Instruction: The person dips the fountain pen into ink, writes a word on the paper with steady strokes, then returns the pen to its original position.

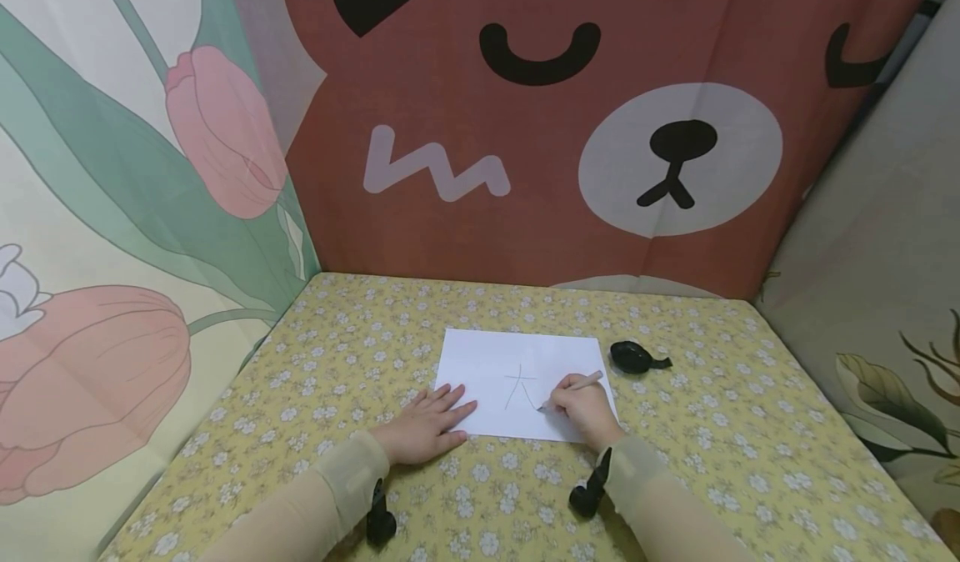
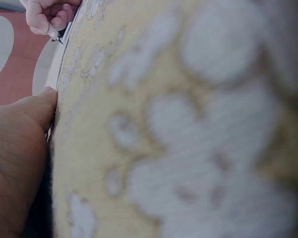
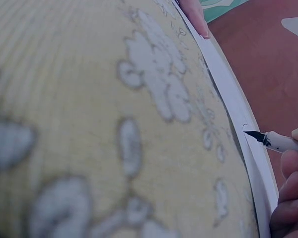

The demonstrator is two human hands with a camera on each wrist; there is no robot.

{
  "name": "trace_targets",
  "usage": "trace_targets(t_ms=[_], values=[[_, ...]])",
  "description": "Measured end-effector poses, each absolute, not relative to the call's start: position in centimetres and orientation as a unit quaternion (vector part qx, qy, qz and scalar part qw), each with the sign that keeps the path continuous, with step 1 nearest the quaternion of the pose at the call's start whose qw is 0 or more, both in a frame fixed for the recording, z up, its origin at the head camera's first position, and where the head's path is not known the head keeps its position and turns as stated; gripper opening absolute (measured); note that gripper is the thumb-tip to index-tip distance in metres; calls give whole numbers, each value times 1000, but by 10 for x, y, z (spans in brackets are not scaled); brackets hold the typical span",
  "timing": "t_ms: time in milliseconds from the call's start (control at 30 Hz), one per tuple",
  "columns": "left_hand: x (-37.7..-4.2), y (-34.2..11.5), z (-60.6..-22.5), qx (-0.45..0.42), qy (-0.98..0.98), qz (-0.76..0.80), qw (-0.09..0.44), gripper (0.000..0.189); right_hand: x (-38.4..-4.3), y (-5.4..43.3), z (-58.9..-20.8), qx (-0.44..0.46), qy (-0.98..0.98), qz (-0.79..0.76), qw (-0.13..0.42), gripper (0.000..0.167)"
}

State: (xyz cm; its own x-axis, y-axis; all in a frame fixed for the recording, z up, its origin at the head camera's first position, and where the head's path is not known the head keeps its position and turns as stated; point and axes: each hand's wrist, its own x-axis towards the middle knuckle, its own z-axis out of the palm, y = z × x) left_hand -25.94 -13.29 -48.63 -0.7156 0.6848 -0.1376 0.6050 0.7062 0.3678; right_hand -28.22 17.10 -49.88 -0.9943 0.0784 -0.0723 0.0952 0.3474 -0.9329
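A white sheet of paper (image 1: 480, 353) lies on the patterned cloth, bearing thin dark strokes: a crossed vertical with two slanting legs. My right hand (image 1: 585, 408) pinches a pale-barrelled pen (image 1: 588, 380) over the sheet's right half. Its dark, pointed nib (image 3: 253, 135) meets the paper at the lower end of the right leg. My left hand (image 1: 427, 424) rests flat, fingers spread, across the sheet's lower left corner. In the left wrist view, the left hand (image 2: 20, 153) is close by and the right hand (image 2: 52, 15) is beyond it.
Beside the sheet's upper right corner lies a black oval object (image 1: 632, 358) with a short tail. Yellow flowered cloth (image 1: 300, 403) covers the table. A brown bear-print backdrop (image 1: 435, 245) hangs behind, with printed hangings at both sides.
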Motion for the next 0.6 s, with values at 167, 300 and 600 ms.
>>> trace_targets(t_ms=[167,300,600], values=[[-259,-133,-486,354,914,149,133,59,-282,171,-498,54,820,-570,7,6],[-259,-133,-487,356,914,145,130,59,-283,172,-499,54,820,-569,7,7],[-259,-133,-489,354,916,143,125,59,-284,173,-501,61,811,-582,3,8]])
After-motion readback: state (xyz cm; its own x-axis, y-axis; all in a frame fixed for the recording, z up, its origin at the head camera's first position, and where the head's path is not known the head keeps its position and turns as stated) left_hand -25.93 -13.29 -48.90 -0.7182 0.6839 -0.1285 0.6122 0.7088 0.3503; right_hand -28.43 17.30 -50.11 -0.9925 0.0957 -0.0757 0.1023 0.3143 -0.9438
